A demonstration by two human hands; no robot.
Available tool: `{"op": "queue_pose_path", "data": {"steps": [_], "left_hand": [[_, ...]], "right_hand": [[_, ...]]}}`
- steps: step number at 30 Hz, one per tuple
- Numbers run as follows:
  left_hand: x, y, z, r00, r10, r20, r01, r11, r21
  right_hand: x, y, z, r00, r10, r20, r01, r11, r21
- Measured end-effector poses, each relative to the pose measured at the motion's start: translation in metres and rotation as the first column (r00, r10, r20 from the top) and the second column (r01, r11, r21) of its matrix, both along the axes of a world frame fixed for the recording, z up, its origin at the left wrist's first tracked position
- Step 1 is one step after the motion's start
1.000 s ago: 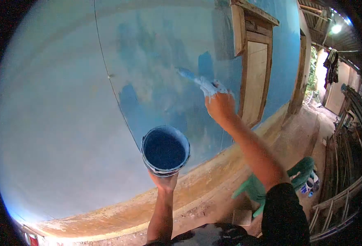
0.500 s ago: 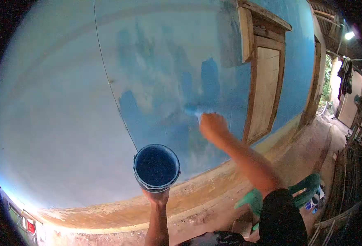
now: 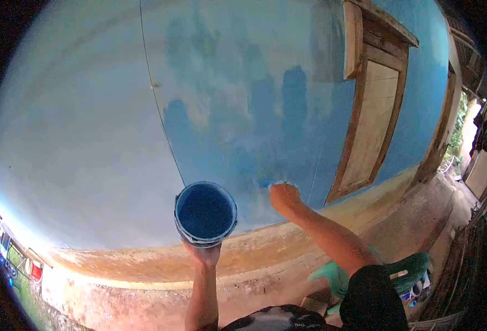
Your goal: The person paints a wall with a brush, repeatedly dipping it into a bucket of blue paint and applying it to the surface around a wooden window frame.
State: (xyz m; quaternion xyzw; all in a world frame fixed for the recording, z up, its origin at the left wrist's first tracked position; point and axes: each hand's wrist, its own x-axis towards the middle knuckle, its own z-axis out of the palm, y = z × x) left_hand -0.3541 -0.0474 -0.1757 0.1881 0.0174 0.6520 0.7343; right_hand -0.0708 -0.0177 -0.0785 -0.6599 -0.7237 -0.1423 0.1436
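My left hand (image 3: 204,255) supports a paint bucket (image 3: 206,214) from below, its open mouth tilted toward me. Dark blue paint shows inside. My right hand (image 3: 285,197) is closed around a paintbrush (image 3: 266,182) against the wall (image 3: 238,143), right of the bucket. Only the brush's blue end shows; its handle is hidden in the fist. Fresh blue strokes cover the wall around the brush, with uneven, patchy upper edges. Left of a thin cord (image 3: 160,113), the wall is pale blue.
A wooden-framed window or door panel (image 3: 367,121) is set in the wall at right. Low at right stands a green plastic chair (image 3: 409,270) with small items beside it. Long poles or sticks (image 3: 458,265) lie along the right edge. A bare ledge (image 3: 144,265) runs below the wall.
My right hand with the brush has moved down the wall, and more blue covers the middle patch. The view has tilted slightly. The bucket stays in my left hand.
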Motion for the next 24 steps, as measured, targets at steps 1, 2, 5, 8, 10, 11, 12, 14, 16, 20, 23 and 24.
{"op": "queue_pose_path", "data": {"steps": [1,2,5,8,10,11,12,14,16,20,23,24], "left_hand": [[0.002,-0.007,0.014,1.0,-0.001,0.011,0.002,1.0,-0.029],[0.004,-0.02,0.027,1.0,0.007,0.006,-0.006,1.0,-0.025],[0.002,-0.013,0.02,0.996,0.082,0.029,-0.084,0.994,0.072],[-0.008,-0.013,0.005,0.995,0.08,0.059,-0.085,0.993,0.085],[-0.008,-0.037,0.045,0.995,0.094,0.018,-0.094,0.995,0.024],[-0.01,-0.046,0.06,0.995,0.099,-0.023,-0.1,0.994,-0.034],[-0.016,-0.037,0.04,0.994,0.103,-0.025,-0.104,0.994,-0.039],[-0.034,-0.013,-0.014,0.977,0.193,-0.091,-0.19,0.981,0.039],[-0.043,-0.015,-0.014,0.99,0.133,-0.054,-0.131,0.991,0.039],[-0.05,-0.018,-0.011,0.994,0.111,0.012,-0.112,0.994,0.015],[-0.06,-0.021,-0.019,0.992,0.107,-0.066,-0.107,0.994,0.003],[-0.058,-0.018,-0.019,0.99,0.107,-0.088,-0.106,0.994,0.01]], "right_hand": [[-0.001,-0.005,0.002,0.999,0.032,-0.003,-0.032,0.997,-0.069],[-0.003,-0.005,0.008,0.999,0.04,-0.007,-0.04,0.997,-0.064],[-0.014,-0.009,0.072,0.995,0.008,-0.104,-0.003,0.999,0.053],[-0.039,-0.006,0.119,0.989,0.033,-0.148,0.014,0.953,0.304],[-0.059,0.002,0.127,0.986,0.012,-0.167,0.047,0.938,0.342],[-0.068,0.007,0.117,0.986,0.017,-0.167,0.041,0.94,0.34],[-0.079,0.016,0.095,0.991,0.015,-0.13,0.037,0.922,0.385],[-0.098,0.029,0.034,0.997,-0.003,-0.072,0.033,0.901,0.432],[-0.107,0.028,-0.033,0.997,0.058,-0.057,-0.042,0.967,0.25],[-0.1,0.012,-0.071,0.968,0.018,-0.25,-0.022,1.0,-0.01],[-0.078,-0.01,-0.009,0.982,0.006,-0.191,-0.01,1.0,-0.02],[-0.072,-0.01,0.017,0.984,0.0,-0.176,0.018,0.995,0.101]]}}
